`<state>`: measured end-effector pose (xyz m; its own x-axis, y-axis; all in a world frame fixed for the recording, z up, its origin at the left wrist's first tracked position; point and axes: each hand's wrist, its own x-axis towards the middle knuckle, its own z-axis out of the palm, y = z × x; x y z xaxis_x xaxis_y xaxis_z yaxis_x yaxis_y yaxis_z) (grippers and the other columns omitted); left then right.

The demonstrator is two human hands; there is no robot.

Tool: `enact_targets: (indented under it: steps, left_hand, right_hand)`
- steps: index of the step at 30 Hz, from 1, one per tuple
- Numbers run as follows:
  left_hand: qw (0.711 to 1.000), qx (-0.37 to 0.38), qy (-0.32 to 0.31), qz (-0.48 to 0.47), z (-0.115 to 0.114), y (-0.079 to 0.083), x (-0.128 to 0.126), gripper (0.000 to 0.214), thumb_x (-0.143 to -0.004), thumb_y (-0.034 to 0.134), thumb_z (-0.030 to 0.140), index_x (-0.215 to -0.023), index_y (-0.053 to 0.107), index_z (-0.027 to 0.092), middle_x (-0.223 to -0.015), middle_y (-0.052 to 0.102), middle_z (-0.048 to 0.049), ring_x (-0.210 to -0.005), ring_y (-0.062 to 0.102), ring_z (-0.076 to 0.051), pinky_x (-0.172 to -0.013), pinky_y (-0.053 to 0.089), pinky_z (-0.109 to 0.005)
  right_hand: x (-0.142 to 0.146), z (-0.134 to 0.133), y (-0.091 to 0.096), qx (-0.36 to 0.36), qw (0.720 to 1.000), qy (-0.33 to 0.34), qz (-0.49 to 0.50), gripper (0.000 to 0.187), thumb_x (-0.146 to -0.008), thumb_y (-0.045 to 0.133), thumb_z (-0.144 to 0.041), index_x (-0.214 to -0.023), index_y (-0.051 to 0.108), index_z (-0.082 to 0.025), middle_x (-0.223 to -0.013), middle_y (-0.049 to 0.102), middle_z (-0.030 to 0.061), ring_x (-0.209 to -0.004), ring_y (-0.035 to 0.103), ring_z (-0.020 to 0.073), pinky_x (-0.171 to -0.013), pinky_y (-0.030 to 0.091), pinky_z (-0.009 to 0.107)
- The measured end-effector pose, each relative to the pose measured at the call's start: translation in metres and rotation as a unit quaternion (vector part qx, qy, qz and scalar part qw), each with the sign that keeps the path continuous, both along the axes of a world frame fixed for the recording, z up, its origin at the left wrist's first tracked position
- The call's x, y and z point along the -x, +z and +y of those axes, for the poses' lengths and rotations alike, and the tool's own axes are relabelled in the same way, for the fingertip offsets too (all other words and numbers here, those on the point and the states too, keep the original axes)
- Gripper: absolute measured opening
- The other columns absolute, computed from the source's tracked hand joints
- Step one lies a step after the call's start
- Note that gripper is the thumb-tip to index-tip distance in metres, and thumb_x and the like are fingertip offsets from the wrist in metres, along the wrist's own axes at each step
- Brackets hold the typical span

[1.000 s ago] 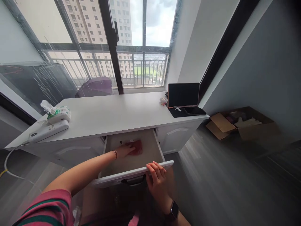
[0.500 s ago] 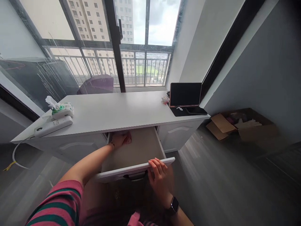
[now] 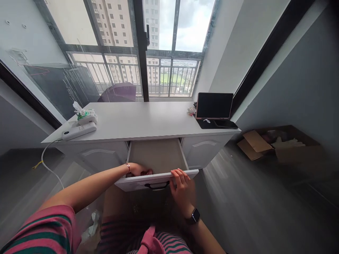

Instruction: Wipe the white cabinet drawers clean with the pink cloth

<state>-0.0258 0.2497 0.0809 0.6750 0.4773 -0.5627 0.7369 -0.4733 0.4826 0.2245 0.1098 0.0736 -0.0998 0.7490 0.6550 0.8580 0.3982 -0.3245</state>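
A white drawer (image 3: 159, 151) is pulled out from the middle of the cabinet, its inside floor beige. Down inside, by the front panel, my left hand (image 3: 137, 169) is closed on a crumpled pinkish-red cloth (image 3: 147, 172), mostly hidden beneath my fingers. My right hand (image 3: 181, 187) grips the drawer's front panel near its right end, fingers over the top edge and thumb on the outer face. Left of that hand is the black handle (image 3: 157, 185).
On the white cabinet top (image 3: 143, 120) are a tissue pack (image 3: 88, 116), a power strip (image 3: 79, 131) with its cable, and a dark-screened tablet (image 3: 215, 106) on a black mat. An open cardboard box (image 3: 296, 151) stands on the floor at right.
My left hand has moved with the cloth from the drawer's back left to its front. My right hand keeps its hold on the front panel. The camera view has shifted slightly.
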Motion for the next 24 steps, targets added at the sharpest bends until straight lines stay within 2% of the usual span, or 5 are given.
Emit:
enact_targets:
  steps: [10,13,19,22,24]
  left_hand:
    - [0.956,0.051,0.223,-0.186,-0.008,0.072,0.035,0.060,-0.055,0.044,0.017,-0.113,0.061,0.019,-0.091,0.068,0.0003,-0.078,0.061,-0.019,-0.064,0.047,-0.025]
    - [0.836,-0.055,0.419,-0.350,-0.052,0.086,0.056,0.050,-0.053,0.053,0.020,-0.101,0.065,0.016,-0.088,0.068,-0.0005,-0.084,0.060,-0.022,-0.075,0.050,-0.030]
    - [0.434,-0.060,0.711,-0.550,-0.165,0.066,0.070,0.032,-0.050,0.065,0.018,-0.081,0.065,0.021,-0.078,0.068,0.0002,-0.073,0.062,-0.018,-0.065,0.055,-0.028]
    - [0.375,0.009,0.758,-0.535,-0.202,0.044,0.056,0.034,-0.063,0.065,0.029,-0.096,0.066,0.022,-0.098,0.070,-0.0048,-0.090,0.066,-0.023,-0.074,0.059,-0.035]
    - [0.400,-0.052,0.785,-0.471,-0.218,0.025,0.043,0.044,-0.071,0.061,0.038,-0.112,0.060,0.023,-0.110,0.067,-0.0073,-0.101,0.065,-0.028,-0.081,0.058,-0.042]
  right_hand:
    - [-0.040,0.009,-0.004,-0.008,0.999,0.012,0.045,0.028,-0.095,0.048,-0.028,-0.119,0.060,-0.022,-0.116,0.066,0.0072,-0.118,0.053,0.0226,-0.103,0.035,0.046]
    - [-0.058,0.010,-0.007,-0.001,0.997,-0.035,0.075,0.029,-0.094,0.050,-0.033,-0.117,0.061,-0.021,-0.117,0.065,0.0086,-0.120,0.050,0.0251,-0.103,0.035,0.050]
    - [-0.072,0.009,-0.016,0.068,0.984,-0.005,0.166,0.034,-0.094,0.047,-0.041,-0.115,0.062,-0.019,-0.121,0.060,0.0116,-0.111,0.055,0.0232,-0.096,0.046,0.045]
    - [-0.072,0.010,-0.015,0.077,0.979,-0.001,0.187,0.033,-0.095,0.046,-0.042,-0.110,0.065,-0.020,-0.115,0.062,0.0109,-0.107,0.057,0.0231,-0.094,0.047,0.044]
    - [-0.073,0.011,-0.014,0.082,0.977,0.000,0.194,0.034,-0.095,0.045,-0.042,-0.107,0.067,-0.020,-0.112,0.063,0.0102,-0.104,0.058,0.0227,-0.092,0.047,0.042]
